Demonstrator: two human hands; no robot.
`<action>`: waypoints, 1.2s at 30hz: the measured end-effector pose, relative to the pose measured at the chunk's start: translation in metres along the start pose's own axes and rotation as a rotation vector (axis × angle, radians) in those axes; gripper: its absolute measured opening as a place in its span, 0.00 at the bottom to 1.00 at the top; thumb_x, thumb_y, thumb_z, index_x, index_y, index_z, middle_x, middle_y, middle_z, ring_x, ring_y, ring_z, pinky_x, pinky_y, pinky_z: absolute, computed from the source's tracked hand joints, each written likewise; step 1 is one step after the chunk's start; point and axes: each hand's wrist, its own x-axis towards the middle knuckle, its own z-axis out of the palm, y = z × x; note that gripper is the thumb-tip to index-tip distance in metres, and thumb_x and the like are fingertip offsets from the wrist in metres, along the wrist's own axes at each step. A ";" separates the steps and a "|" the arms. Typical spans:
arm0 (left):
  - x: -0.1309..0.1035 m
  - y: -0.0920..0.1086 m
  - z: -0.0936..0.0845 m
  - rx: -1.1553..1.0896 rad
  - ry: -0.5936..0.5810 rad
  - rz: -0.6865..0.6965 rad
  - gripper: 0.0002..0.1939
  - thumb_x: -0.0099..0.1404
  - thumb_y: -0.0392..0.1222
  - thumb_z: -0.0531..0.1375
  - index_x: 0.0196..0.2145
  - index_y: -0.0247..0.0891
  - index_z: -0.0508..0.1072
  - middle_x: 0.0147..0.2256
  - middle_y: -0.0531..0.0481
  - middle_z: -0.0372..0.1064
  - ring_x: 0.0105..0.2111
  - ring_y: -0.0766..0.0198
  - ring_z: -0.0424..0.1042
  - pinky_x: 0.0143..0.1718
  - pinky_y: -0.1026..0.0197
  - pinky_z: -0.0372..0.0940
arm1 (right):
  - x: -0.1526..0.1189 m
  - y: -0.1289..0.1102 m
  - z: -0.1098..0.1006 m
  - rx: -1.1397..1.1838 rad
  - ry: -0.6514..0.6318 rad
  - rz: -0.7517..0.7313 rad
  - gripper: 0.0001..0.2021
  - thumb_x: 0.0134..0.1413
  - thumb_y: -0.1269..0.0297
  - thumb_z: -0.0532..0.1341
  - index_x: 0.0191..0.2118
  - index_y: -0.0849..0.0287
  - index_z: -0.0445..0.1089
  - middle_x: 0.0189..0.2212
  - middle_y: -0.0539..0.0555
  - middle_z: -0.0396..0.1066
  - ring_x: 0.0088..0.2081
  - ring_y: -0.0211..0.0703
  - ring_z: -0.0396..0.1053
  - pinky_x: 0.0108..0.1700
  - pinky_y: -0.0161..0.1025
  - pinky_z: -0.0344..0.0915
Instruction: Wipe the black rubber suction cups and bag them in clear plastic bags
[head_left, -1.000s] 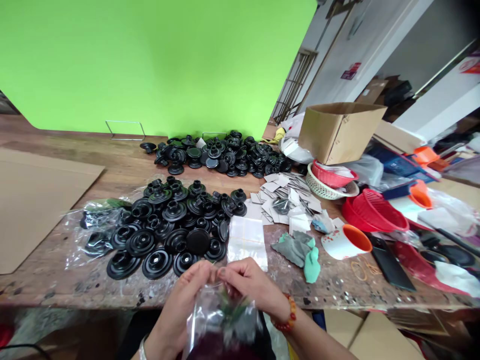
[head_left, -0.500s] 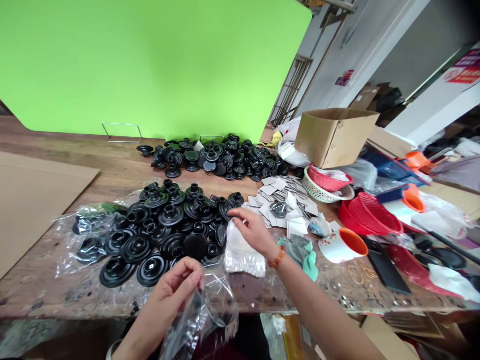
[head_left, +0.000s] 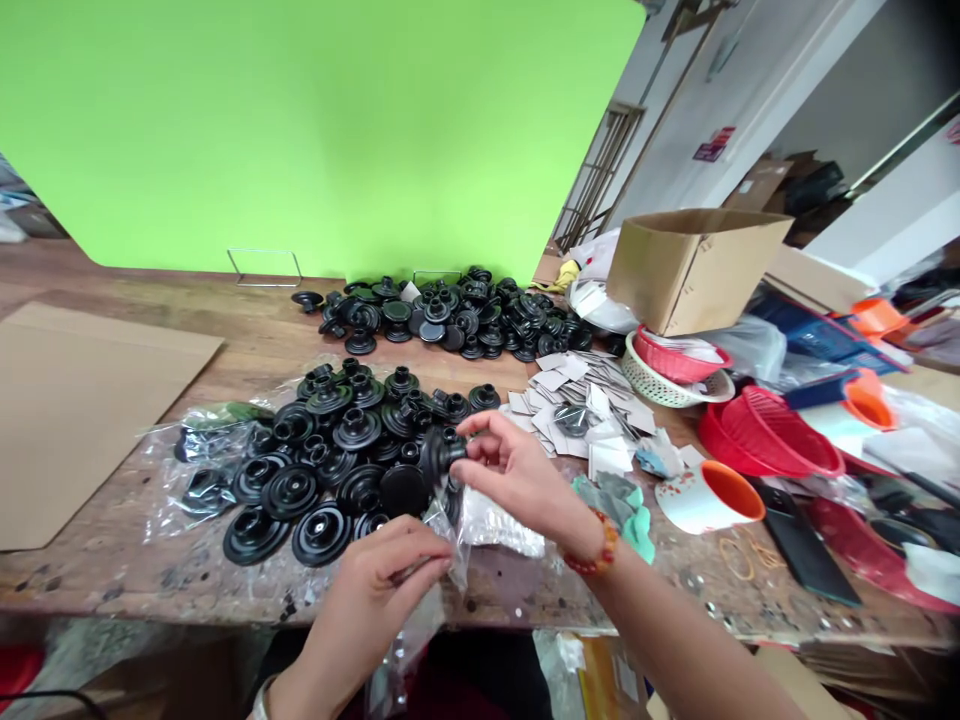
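Pinching a black stepped disc (head_left: 435, 458) by its narrow neck between thumb and fingers, the right hand (head_left: 517, 480) reaches in from the near side, a beaded bracelet (head_left: 596, 545) around its wrist. The disc is tipped on edge, its broad side turned to the left, at the right end of the nearer pile of black discs (head_left: 356, 430); whether it touches its neighbours I cannot tell. Just below it, the left hand (head_left: 375, 585) has thumb and fingers pressed together on a clear plastic bag (head_left: 409, 640) — one corner pokes up toward the disc, and the rest hangs past the near edge of the wooden desk (head_left: 150, 580). A stack of clear bags (head_left: 499, 527) lies under the right hand, partly hidden by it. Left of the nearer pile are bagged black pieces (head_left: 206, 490), with a cardboard sheet (head_left: 90, 410) beyond them. A second heap of black discs (head_left: 450, 315) lies farther back, along the foot of a green board (head_left: 300, 130). Pale square cards (head_left: 555, 380) are scattered beyond the right wrist — and grey-green gloves (head_left: 637, 530), then a white tube with an orange inside (head_left: 690, 500), lie to its right.
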 end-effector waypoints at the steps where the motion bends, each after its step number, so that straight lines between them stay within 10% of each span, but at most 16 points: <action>1: 0.001 0.001 0.002 0.019 0.008 0.016 0.08 0.64 0.39 0.59 0.34 0.43 0.79 0.31 0.50 0.73 0.32 0.63 0.72 0.34 0.65 0.63 | -0.007 -0.005 0.003 0.026 -0.033 0.038 0.10 0.54 0.65 0.60 0.42 0.58 0.65 0.27 0.48 0.67 0.27 0.35 0.63 0.28 0.32 0.61; 8: -0.003 -0.006 0.015 -0.135 0.216 -0.112 0.05 0.61 0.43 0.62 0.30 0.42 0.77 0.39 0.46 0.68 0.40 0.58 0.70 0.34 0.64 0.63 | -0.027 0.001 -0.004 -0.266 -0.049 0.072 0.06 0.47 0.66 0.62 0.30 0.57 0.63 0.21 0.44 0.63 0.24 0.32 0.58 0.24 0.30 0.53; 13: -0.006 -0.002 0.021 -0.434 0.133 -0.266 0.07 0.62 0.45 0.61 0.29 0.41 0.73 0.53 0.44 0.65 0.57 0.52 0.60 0.50 0.60 0.59 | -0.031 0.002 -0.003 -0.338 -0.156 0.087 0.06 0.44 0.66 0.64 0.31 0.59 0.68 0.20 0.44 0.65 0.23 0.33 0.60 0.25 0.31 0.51; 21: -0.005 0.004 0.023 -0.973 0.071 -0.513 0.08 0.62 0.47 0.62 0.34 0.43 0.68 0.29 0.56 0.67 0.24 0.70 0.65 0.28 0.68 0.62 | -0.043 0.009 0.001 0.126 -0.213 0.224 0.09 0.52 0.63 0.63 0.38 0.61 0.73 0.30 0.50 0.71 0.30 0.35 0.64 0.32 0.32 0.60; 28: -0.006 0.001 0.032 -1.098 0.160 -0.508 0.06 0.63 0.45 0.61 0.34 0.43 0.67 0.48 0.53 0.68 0.32 0.70 0.70 0.34 0.66 0.65 | -0.058 0.018 0.011 0.029 -0.097 0.097 0.04 0.48 0.74 0.61 0.26 0.61 0.70 0.29 0.49 0.67 0.33 0.36 0.64 0.35 0.32 0.59; 36: -0.008 0.000 0.036 -1.039 0.250 -0.480 0.08 0.63 0.45 0.61 0.31 0.39 0.70 0.48 0.48 0.72 0.34 0.66 0.73 0.35 0.64 0.66 | -0.065 0.030 0.028 0.059 0.053 0.066 0.05 0.60 0.68 0.54 0.32 0.58 0.62 0.25 0.47 0.62 0.27 0.34 0.58 0.29 0.32 0.56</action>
